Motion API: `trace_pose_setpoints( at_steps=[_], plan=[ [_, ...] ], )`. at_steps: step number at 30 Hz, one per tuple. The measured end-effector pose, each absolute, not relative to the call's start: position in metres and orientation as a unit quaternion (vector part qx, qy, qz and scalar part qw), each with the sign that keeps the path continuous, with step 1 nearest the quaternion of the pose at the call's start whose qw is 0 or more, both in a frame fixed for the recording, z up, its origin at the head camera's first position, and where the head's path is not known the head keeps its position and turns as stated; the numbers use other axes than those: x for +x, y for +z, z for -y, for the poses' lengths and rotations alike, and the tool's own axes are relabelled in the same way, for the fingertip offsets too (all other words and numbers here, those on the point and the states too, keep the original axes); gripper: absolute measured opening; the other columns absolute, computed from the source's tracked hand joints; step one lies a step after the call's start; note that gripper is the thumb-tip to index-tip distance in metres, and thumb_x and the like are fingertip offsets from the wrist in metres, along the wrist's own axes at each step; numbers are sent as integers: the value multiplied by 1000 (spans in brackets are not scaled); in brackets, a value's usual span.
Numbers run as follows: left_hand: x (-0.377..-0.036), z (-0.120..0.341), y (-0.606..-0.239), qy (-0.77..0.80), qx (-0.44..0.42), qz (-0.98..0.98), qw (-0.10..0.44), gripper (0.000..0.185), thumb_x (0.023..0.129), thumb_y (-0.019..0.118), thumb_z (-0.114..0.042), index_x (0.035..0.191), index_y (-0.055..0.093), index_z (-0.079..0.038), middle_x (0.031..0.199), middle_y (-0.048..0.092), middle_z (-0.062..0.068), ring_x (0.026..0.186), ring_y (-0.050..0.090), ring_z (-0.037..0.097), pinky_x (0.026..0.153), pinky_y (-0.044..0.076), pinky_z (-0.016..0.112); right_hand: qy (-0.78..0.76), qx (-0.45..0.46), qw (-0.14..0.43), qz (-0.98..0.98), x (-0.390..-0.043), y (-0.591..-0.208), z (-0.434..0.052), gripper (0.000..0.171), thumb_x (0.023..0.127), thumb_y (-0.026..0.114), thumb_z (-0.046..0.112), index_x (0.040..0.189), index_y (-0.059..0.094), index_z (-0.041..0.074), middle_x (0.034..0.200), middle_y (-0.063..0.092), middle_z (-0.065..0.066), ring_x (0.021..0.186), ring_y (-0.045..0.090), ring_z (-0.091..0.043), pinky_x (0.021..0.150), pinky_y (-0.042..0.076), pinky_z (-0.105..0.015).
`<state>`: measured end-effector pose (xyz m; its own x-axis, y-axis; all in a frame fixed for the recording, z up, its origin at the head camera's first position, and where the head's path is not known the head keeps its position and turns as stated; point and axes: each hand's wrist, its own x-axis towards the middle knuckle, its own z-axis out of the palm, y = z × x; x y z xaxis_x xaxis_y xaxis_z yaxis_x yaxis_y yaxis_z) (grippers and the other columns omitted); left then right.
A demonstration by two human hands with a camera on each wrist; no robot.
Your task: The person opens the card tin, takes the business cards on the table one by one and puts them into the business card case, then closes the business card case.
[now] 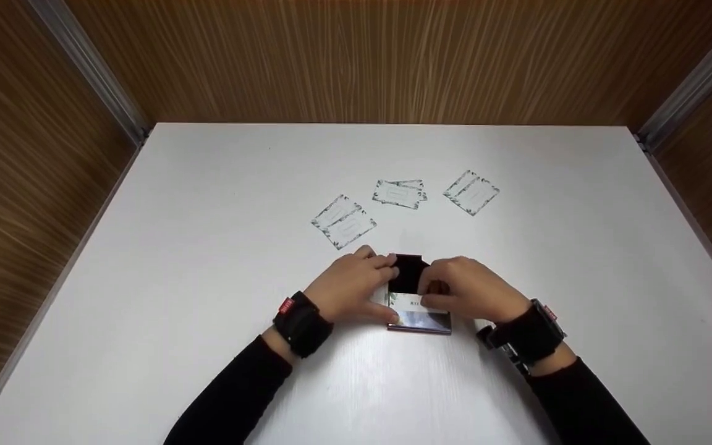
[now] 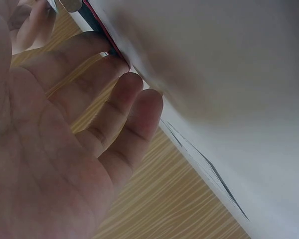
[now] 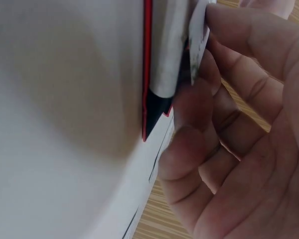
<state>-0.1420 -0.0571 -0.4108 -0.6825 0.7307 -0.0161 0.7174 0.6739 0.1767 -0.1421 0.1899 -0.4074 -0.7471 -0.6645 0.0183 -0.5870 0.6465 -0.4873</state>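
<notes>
Hands, left (image 1: 350, 287) and right (image 1: 464, 290), pinch card case (image 1: 421, 318) edges; table (image 1: 207, 278) open around.

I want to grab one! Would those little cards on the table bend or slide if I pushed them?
The cards look thin and flat, so probably light and bendy. The white table looks smooth, so they would likely slide easily.
</notes>
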Motion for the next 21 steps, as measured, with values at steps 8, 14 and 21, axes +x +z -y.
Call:
trace_pose_setpoints(
  at_steps=[8, 14, 21],
  plan=[
    [-141, 57, -412, 80, 395, -914, 43, 83, 79, 71, -66, 139, 60, -10, 150, 51, 8, 117, 51, 25, 97, 47, 35, -229, -343, 91, -907, -141, -409, -189, 7, 85, 74, 19, 84, 72, 25, 80, 61, 16, 76, 58, -9, 71, 48, -28],
    [-142, 57, -412, 85, 396, -914, 38, 82, 79, 71, -66, 138, 60, -10, 149, 52, 8, 115, 50, 24, 96, 47, 34, -223, -343, 92, -908, -142, -410, -189, 8, 84, 77, 20, 84, 72, 26, 80, 61, 16, 75, 58, -8, 70, 48, -27],
    [-142, 57, -413, 86, 393, -915, 42, 83, 78, 71, -66, 138, 61, -10, 149, 52, 7, 118, 50, 24, 97, 47, 35, -225, -339, 92, -909, -142, -411, -188, 8, 82, 79, 20, 85, 73, 25, 79, 62, 16, 72, 57, -6, 66, 48, -25]
  ],
)
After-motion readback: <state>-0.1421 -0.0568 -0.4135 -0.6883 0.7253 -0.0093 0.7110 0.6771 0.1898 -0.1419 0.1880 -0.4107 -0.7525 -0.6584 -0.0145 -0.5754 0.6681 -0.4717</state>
